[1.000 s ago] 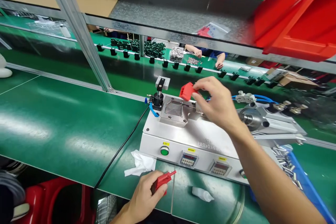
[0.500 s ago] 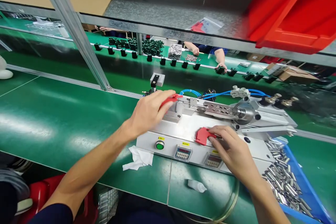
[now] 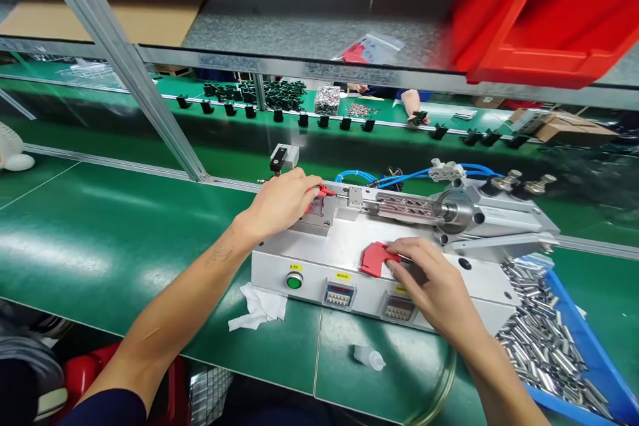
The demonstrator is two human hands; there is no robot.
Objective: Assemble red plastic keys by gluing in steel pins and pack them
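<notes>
My left hand [image 3: 285, 205] pinches a red block [image 3: 324, 191] at the fixture [image 3: 315, 223], my right hand [image 3: 436, 283] a red plate [image 3: 373, 259] over the machine [image 3: 329, 244]. I can't read its yellow labels [image 3: 343, 276].

soft glare on green tabletop [image 3: 124, 226]

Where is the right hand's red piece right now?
In the head view, the red piece is right of centre, gripped by the right hand at the front top edge of the machine, just above the two small displays.
</notes>
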